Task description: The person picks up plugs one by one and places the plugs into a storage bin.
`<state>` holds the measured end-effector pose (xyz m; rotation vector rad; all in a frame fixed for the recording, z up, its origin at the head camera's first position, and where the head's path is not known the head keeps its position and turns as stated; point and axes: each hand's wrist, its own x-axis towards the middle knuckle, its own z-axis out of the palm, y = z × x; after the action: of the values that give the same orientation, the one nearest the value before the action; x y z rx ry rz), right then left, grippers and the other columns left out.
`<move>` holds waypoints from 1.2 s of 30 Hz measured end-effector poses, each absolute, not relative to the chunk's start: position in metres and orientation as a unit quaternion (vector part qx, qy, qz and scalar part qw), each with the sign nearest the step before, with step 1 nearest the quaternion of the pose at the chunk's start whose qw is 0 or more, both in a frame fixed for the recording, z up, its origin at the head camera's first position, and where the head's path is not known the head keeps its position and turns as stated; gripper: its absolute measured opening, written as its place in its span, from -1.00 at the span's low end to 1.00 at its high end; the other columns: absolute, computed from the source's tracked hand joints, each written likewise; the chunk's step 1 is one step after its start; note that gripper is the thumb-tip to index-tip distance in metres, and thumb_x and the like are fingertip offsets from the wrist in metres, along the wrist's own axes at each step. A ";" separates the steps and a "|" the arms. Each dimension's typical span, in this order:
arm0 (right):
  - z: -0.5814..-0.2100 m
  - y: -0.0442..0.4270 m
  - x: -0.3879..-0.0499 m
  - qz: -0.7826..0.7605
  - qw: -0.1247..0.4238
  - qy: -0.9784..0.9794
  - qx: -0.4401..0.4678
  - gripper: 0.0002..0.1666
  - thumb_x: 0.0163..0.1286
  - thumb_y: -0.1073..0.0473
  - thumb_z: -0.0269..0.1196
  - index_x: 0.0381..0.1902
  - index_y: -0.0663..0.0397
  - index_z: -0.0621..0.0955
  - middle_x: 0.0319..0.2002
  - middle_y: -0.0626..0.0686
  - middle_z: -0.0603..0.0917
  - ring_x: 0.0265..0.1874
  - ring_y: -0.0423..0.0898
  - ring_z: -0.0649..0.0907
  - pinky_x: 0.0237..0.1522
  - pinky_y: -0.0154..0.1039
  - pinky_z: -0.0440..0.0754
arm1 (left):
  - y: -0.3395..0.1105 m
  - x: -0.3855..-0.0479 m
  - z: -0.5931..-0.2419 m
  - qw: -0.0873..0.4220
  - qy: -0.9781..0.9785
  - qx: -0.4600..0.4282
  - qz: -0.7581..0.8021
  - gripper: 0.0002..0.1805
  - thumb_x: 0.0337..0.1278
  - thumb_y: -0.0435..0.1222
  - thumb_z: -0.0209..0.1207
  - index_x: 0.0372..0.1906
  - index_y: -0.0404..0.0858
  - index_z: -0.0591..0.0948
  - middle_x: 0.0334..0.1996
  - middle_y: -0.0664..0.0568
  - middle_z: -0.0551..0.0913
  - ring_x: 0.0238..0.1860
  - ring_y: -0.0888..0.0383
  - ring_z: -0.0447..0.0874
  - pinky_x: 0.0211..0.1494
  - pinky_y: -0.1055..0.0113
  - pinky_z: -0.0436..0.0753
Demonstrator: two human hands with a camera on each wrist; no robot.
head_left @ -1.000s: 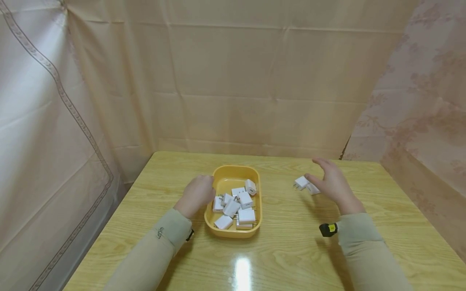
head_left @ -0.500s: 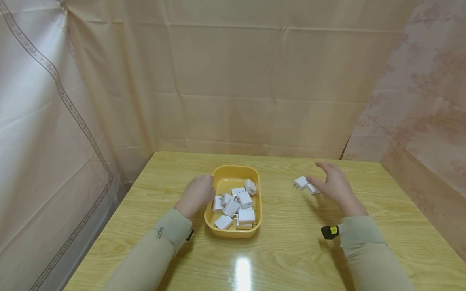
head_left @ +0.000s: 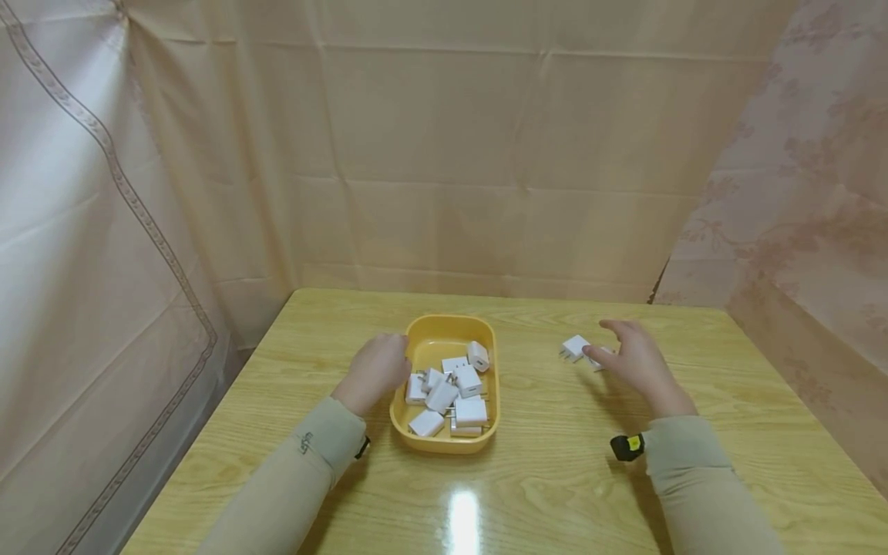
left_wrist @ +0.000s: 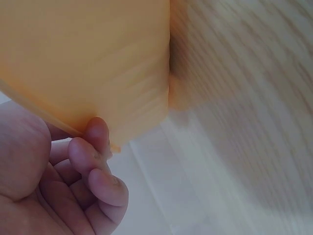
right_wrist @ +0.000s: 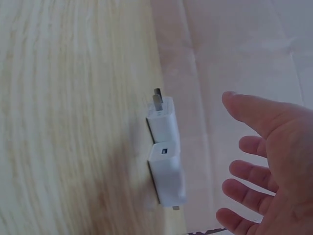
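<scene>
My left hand pinches the left rim of a yellow plastic basket; in the left wrist view its curled fingers lie against the basket's wall. Several white charger plugs lie heaped in the basket, some with metal prongs showing. Over the table at the right, my right hand is held with thumb and fingers spread, holding nothing. Beside its thumb, two more white charger plugs lie touching: one charger plug with prongs visible, the other charger plug showing its port. The right hand stands apart from both.
Everything rests on a wood-grain table. A beige cloth hangs behind it, with more cloth at the left and right sides. A black strap device with a yellow mark sits at the right wrist.
My right hand has come down slightly, closer to the two charger plugs on the table. The left hand and basket have stayed in place.
</scene>
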<state>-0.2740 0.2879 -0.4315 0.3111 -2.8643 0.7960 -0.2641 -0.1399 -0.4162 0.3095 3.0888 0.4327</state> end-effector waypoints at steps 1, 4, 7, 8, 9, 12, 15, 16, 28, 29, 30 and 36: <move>-0.433 0.288 -0.275 0.267 0.075 -0.955 0.103 -0.10 0.44 -0.16 0.29 0.45 0.38 0.33 0.36 0.52 0.29 0.27 0.48 0.35 0.21 0.45 0.33 | -0.140 -0.265 -0.417 0.003 0.986 0.099 0.137 -0.70 0.26 -0.40 0.19 0.05 -0.43 0.66 -0.26 -0.14 0.67 -0.44 0.08 0.56 -0.43 0.29 0.56; -0.437 0.288 -0.276 0.270 0.072 -0.955 0.100 -0.10 0.45 -0.16 0.29 0.46 0.37 0.33 0.38 0.51 0.29 0.25 0.47 0.38 0.20 0.44 0.35 | -0.140 -0.266 -0.417 0.001 0.986 0.101 0.136 -0.70 0.27 -0.40 0.19 0.06 -0.44 0.65 -0.27 -0.13 0.66 -0.44 0.08 0.56 -0.44 0.30 0.56; -0.441 0.288 -0.278 0.273 0.073 -0.954 0.101 -0.12 0.45 -0.14 0.29 0.45 0.37 0.33 0.37 0.52 0.30 0.22 0.47 0.41 0.18 0.43 0.38 | -0.140 -0.266 -0.417 0.002 0.985 0.101 0.138 -0.68 0.27 -0.40 0.19 0.08 -0.44 0.65 -0.26 -0.14 0.66 -0.45 0.09 0.56 -0.45 0.31 0.55; -0.442 0.288 -0.278 0.274 0.074 -0.954 0.101 -0.12 0.45 -0.13 0.28 0.45 0.38 0.33 0.37 0.52 0.31 0.23 0.48 0.40 0.19 0.43 0.37 | -0.141 -0.266 -0.417 0.002 0.985 0.100 0.138 -0.68 0.27 -0.40 0.19 0.08 -0.44 0.65 -0.26 -0.14 0.66 -0.45 0.08 0.57 -0.46 0.31 0.55; -0.443 0.288 -0.278 0.274 0.074 -0.954 0.101 -0.13 0.46 -0.13 0.28 0.45 0.38 0.34 0.36 0.53 0.31 0.24 0.48 0.39 0.20 0.43 0.36 | -0.141 -0.266 -0.417 0.002 0.985 0.100 0.138 -0.68 0.27 -0.40 0.19 0.08 -0.44 0.65 -0.26 -0.14 0.66 -0.45 0.08 0.57 -0.46 0.31 0.55; -0.444 0.287 -0.279 0.275 0.073 -0.953 0.102 -0.15 0.47 -0.10 0.28 0.44 0.39 0.34 0.37 0.53 0.30 0.26 0.50 0.37 0.23 0.44 0.32 | -0.141 -0.266 -0.417 0.002 0.986 0.098 0.137 -0.67 0.27 -0.40 0.19 0.09 -0.44 0.64 -0.24 -0.15 0.67 -0.44 0.08 0.56 -0.45 0.31 0.55; -0.446 0.287 -0.279 0.275 0.072 -0.953 0.100 -0.18 0.48 -0.07 0.27 0.43 0.41 0.34 0.36 0.52 0.31 0.25 0.49 0.39 0.23 0.43 0.32 | -0.140 -0.267 -0.416 0.003 0.985 0.097 0.142 -0.64 0.27 -0.40 0.19 0.13 -0.44 0.63 -0.18 -0.17 0.69 -0.43 0.09 0.57 -0.44 0.32 0.56; -0.447 0.287 -0.279 0.275 0.072 -0.954 0.100 -0.19 0.48 -0.06 0.27 0.43 0.41 0.35 0.36 0.51 0.33 0.24 0.49 0.40 0.22 0.43 0.34 | -0.140 -0.267 -0.416 0.003 0.985 0.098 0.140 -0.64 0.28 -0.40 0.19 0.13 -0.44 0.63 -0.17 -0.18 0.69 -0.42 0.09 0.57 -0.43 0.32 0.56; -0.455 0.285 -0.277 0.280 0.078 -0.952 0.092 -0.27 0.48 0.01 0.27 0.37 0.45 0.41 0.26 0.52 0.42 0.22 0.48 0.43 0.20 0.41 0.38 | -0.139 -0.266 -0.416 0.016 0.984 0.092 0.150 -0.61 0.29 -0.40 0.18 0.18 -0.45 0.61 -0.08 -0.22 0.69 -0.43 0.10 0.58 -0.48 0.35 0.56; -0.456 0.285 -0.277 0.281 0.076 -0.952 0.091 -0.27 0.48 0.01 0.28 0.36 0.45 0.41 0.26 0.53 0.43 0.22 0.48 0.42 0.20 0.41 0.37 | -0.139 -0.266 -0.417 0.014 0.985 0.093 0.148 -0.62 0.29 -0.40 0.19 0.17 -0.44 0.62 -0.11 -0.21 0.70 -0.43 0.10 0.58 -0.48 0.35 0.56; -0.457 0.286 -0.277 0.281 0.076 -0.952 0.090 -0.27 0.48 0.02 0.28 0.36 0.46 0.41 0.26 0.52 0.43 0.23 0.48 0.41 0.22 0.41 0.35 | -0.139 -0.266 -0.417 0.011 0.985 0.094 0.146 -0.63 0.28 -0.40 0.19 0.15 -0.44 0.62 -0.14 -0.20 0.70 -0.44 0.10 0.58 -0.47 0.34 0.56; -0.466 0.290 -0.280 0.279 0.086 -0.952 0.094 -0.30 0.44 0.08 0.31 0.33 0.48 0.44 0.23 0.52 0.47 0.23 0.49 0.41 0.25 0.40 0.31 | -0.140 -0.265 -0.418 0.004 0.985 0.097 0.145 -0.67 0.27 -0.41 0.20 0.09 -0.44 0.65 -0.22 -0.16 0.69 -0.45 0.10 0.57 -0.45 0.32 0.57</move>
<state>-0.2800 0.2895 -0.4658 0.2808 -2.8368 0.8303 -0.2647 -0.1405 -0.4183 0.3053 3.0866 0.4530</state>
